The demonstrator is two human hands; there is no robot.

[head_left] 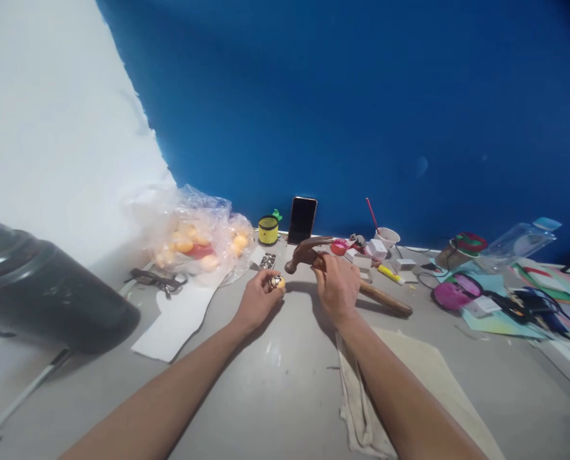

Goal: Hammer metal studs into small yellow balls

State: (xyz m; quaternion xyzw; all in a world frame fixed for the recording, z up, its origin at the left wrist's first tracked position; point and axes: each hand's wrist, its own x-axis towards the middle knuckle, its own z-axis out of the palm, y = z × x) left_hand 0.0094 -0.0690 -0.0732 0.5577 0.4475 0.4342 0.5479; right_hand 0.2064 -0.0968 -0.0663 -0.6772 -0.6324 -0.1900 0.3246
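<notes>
My right hand (338,285) is wrapped round a claw hammer (385,299) near its head, with the wooden handle sticking out to the right. The hammer's striking face hangs just to the right of a small yellow-orange ball (278,282) with dark, shiny bits on its top. My left hand (261,299) grips this ball between thumb and fingers, low over the grey table. Behind it lies a small pack of shiny metal pieces (268,260), too small to make out exactly.
Clear plastic bags of yellow-orange balls (189,243) stand at the back left, near eyeglasses (155,279) and white paper (179,319). A phone (302,220) leans on the blue wall. A dark cylinder (50,294) is at far left, a beige cloth (409,364) under my right forearm.
</notes>
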